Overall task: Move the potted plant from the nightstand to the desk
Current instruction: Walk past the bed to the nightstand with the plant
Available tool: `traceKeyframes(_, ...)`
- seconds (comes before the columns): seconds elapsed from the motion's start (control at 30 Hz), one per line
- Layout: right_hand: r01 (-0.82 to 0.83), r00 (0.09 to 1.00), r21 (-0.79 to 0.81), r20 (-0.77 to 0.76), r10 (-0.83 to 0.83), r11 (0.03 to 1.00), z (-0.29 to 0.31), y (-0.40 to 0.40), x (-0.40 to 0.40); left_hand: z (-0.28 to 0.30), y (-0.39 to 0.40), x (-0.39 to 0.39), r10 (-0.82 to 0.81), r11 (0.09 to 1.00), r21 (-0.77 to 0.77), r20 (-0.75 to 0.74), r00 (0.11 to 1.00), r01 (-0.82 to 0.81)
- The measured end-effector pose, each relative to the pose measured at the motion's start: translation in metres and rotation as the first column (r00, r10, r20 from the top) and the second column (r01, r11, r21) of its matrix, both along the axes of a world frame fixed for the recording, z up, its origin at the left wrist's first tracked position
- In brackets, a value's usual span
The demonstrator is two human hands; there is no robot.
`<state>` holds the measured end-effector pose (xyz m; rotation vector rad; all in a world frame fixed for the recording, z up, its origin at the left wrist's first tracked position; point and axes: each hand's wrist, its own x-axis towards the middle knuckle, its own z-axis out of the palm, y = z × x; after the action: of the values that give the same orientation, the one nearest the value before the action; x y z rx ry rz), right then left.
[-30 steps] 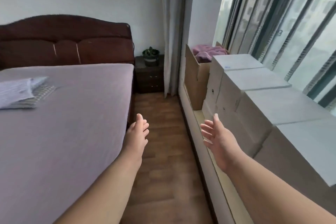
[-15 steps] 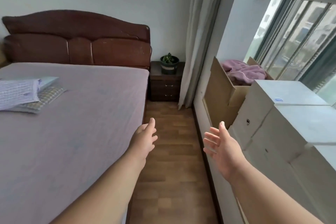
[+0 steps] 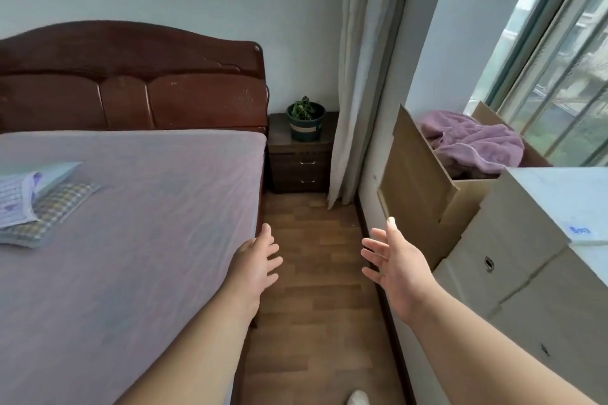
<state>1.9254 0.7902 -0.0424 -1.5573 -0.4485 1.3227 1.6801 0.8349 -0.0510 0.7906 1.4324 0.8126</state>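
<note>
A small green plant in a dark pot with a pale band [image 3: 306, 120] stands on a dark wooden nightstand [image 3: 301, 159] in the far corner, between the bed's headboard and the curtain. My left hand [image 3: 255, 261] and my right hand [image 3: 394, 260] are stretched forward over the wooden floor, well short of the nightstand. Both hold nothing, fingers spread, palms turned toward each other. No desk is in view.
A bed with a purple sheet [image 3: 131, 223] fills the left, with folded cloths [image 3: 36, 199] on it. Cardboard boxes [image 3: 513, 266] line the right under the window; one open box holds a pink blanket [image 3: 473, 145]. A narrow strip of floor [image 3: 312, 273] leads to the nightstand.
The view has moved closer to the nightstand along the floor strip; the potted plant now looks larger. Both hands stay open and stretched forward.
</note>
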Motion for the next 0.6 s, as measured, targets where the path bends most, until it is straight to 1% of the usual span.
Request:
traceKeyframes(0.13, -0.076, 0.997, 0.001, 0.008, 0.076, 0.997, -0.014, 0.091, 0.034, -0.001, 0.067, 0.024, 0.027, 1.000, 0.011, -0.019, 0.999, -0.027)
traceKeyframes(0.23, -0.127, 0.992, 0.006, -0.012, 0.127, 0.992, -0.009, 0.159, 0.052, 0.012, 0.119, 0.034, 0.108, 0.994, 0.007, -0.027, 0.994, -0.107)
traceKeyframes(0.37, -0.172, 0.984, 0.008, -0.040, 0.173, 0.985, 0.008, 0.229, 0.058, 0.024, 0.178, 0.042, 0.188, 0.982, 0.008, -0.006, 0.982, -0.188)
traceKeyframes(0.47, -0.200, 0.978, 0.015, -0.059, 0.200, 0.980, 0.016, 0.284, 0.062, 0.024, 0.225, 0.044, 0.199, 0.980, 0.011, 0.017, 0.980, -0.200)
traceKeyframes(0.6, -0.181, 0.979, -0.009, -0.092, 0.180, 0.983, 0.011, 0.350, 0.068, 0.020, 0.296, 0.045, 0.197, 0.980, -0.048, 0.090, 0.976, -0.193)
